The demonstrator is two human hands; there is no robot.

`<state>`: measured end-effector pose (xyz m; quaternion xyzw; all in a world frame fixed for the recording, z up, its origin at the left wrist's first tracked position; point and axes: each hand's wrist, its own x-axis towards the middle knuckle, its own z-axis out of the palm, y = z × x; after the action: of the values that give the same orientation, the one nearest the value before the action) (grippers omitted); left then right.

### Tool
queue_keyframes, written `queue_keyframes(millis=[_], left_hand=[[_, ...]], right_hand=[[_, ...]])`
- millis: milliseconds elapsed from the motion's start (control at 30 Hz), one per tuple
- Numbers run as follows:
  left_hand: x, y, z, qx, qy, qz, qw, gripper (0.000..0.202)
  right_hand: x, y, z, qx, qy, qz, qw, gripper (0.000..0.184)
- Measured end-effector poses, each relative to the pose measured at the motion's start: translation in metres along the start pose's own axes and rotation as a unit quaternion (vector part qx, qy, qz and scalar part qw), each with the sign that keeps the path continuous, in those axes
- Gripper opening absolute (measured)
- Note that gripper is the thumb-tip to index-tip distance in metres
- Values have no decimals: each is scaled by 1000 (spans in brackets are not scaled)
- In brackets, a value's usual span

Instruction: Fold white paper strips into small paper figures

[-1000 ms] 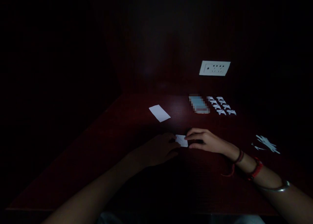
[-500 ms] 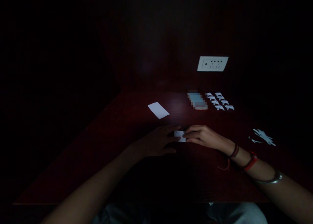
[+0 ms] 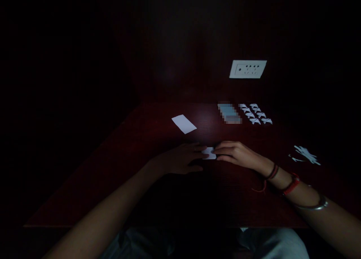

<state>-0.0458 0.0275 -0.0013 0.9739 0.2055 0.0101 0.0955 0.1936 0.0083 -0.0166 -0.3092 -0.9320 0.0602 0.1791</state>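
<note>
Left hand (image 3: 182, 158) and right hand (image 3: 239, 153), fingers apart, touch the small paper (image 3: 210, 151), which seems light and easily bent, so hold its edges.

on the dark red table (image 3: 152, 131) lies a small white square (image 3: 211, 156), a larger sheet (image 3: 184, 124) beyond it. off to the right sit a blurred slab (image 3: 229, 114), folded papers (image 3: 255, 121), pale strips (image 3: 307, 154).
</note>
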Motion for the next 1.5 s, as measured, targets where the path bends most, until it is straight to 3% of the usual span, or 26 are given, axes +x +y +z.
queue_keyframes(millis=[433, 567, 767, 1233, 1500], left_hand=[[0, 2, 6, 30, 29, -1, 999, 50], [2, 3, 5, 31, 51, 16, 998, 47], [5, -1, 9, 10, 37, 0, 999, 48], [10, 1, 13, 43, 63, 24, 997, 48], [9, 5, 8, 23, 62, 0, 998, 50]], right_hand=[[5, -4, 2, -65, -16, 10, 998, 24], [8, -4, 7, -52, 22, 65, 996, 23], [13, 5, 16, 6, 65, 101, 993, 19], [16, -1, 16, -86, 32, 136, 986, 17], [17, -2, 17, -113, 27, 138, 984, 15]])
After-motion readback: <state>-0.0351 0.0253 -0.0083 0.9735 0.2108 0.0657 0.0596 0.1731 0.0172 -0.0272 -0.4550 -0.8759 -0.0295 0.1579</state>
